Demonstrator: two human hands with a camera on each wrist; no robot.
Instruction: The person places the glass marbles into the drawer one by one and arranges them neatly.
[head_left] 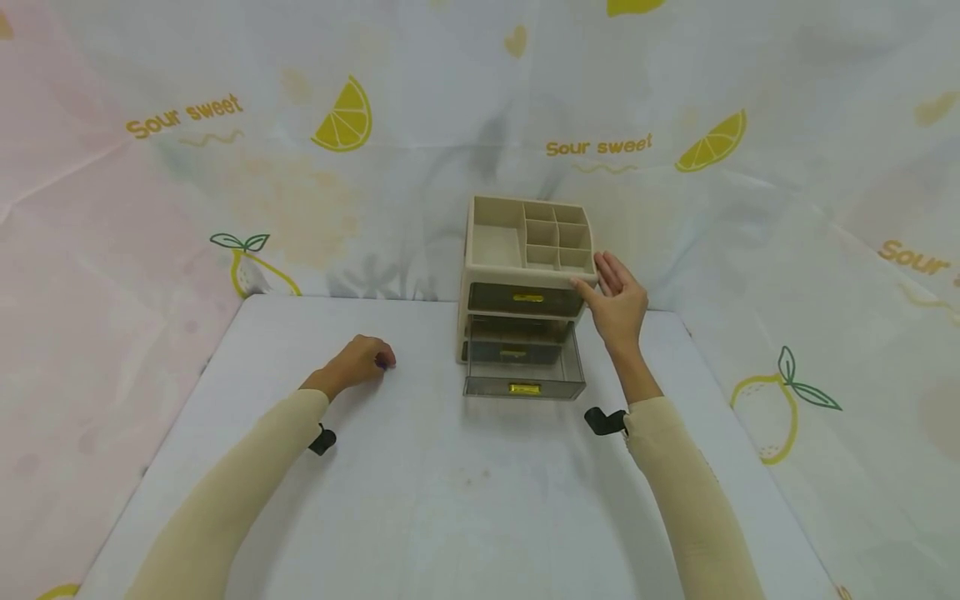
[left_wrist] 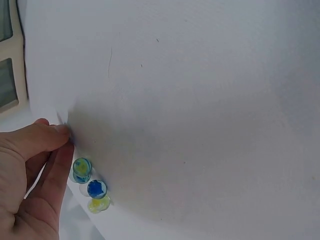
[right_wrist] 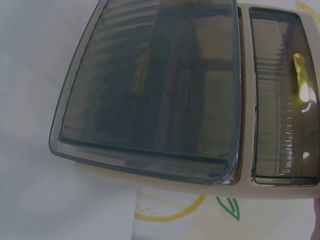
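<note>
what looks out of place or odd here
Nothing looks spilled or broken. A thin dark line, perhaps a stray hair, marks the otherwise pale tabletop. One drawer stands pulled out below the shut top drawer, probably on purpose.

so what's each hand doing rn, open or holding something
Left hand: curled near small coloured beads; cannot tell whether it pinches one.
Right hand: open, touching the right front corner of the drawer organizer.
</note>
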